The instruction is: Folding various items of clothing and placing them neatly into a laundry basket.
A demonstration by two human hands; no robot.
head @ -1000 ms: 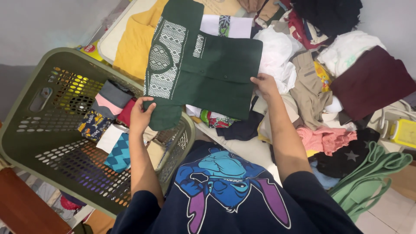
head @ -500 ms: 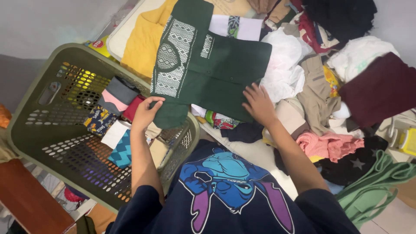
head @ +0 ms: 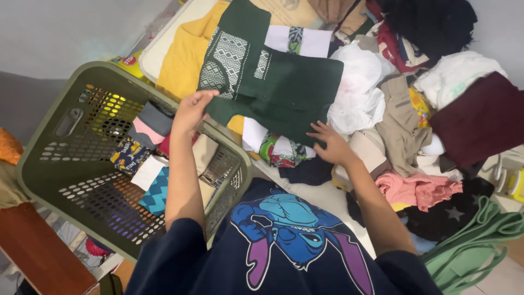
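Note:
A dark green shirt [head: 284, 87] with a white patterned chest panel lies spread over the pile of clothes. My left hand [head: 192, 109] grips the shirt's left sleeve and has it folded up over the body of the shirt. My right hand [head: 329, 143] lies flat with spread fingers on the shirt's lower right edge. Below my left arm stands an olive green perforated laundry basket [head: 71, 158] holding a few folded pieces.
A yellow garment [head: 183, 52] lies beyond the green shirt. A heap of mixed clothes fills the right side: a white piece [head: 357, 82], a maroon one [head: 480, 120], a pink striped one [head: 417, 188], green straps [head: 475, 240]. A wooden edge [head: 38, 257] is at bottom left.
My left hand has lifted the sleeve up and inward over the shirt. My right hand slid down to the shirt's lower edge and flattened there.

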